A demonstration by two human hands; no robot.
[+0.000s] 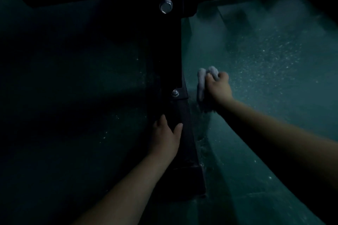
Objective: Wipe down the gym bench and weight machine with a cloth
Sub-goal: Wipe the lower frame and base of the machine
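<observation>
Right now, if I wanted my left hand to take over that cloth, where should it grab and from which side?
Grab the pale bunched folds of the cloth that stick out above and left of the right hand, coming in from the left, past the black frame bar. The right hand's curled fingers cover the rest, and the lower tail hangs dark and hard to see.

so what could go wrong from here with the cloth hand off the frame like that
The right hand holds the bunched cloth beside the black frame bar, apart from it, so a stroke from there may miss the bar. The left hand rests on the bar below the bolt, so a knuckle or the cloth might snag there. The scene is very dark, so missed patches would be hard to spot.
</observation>
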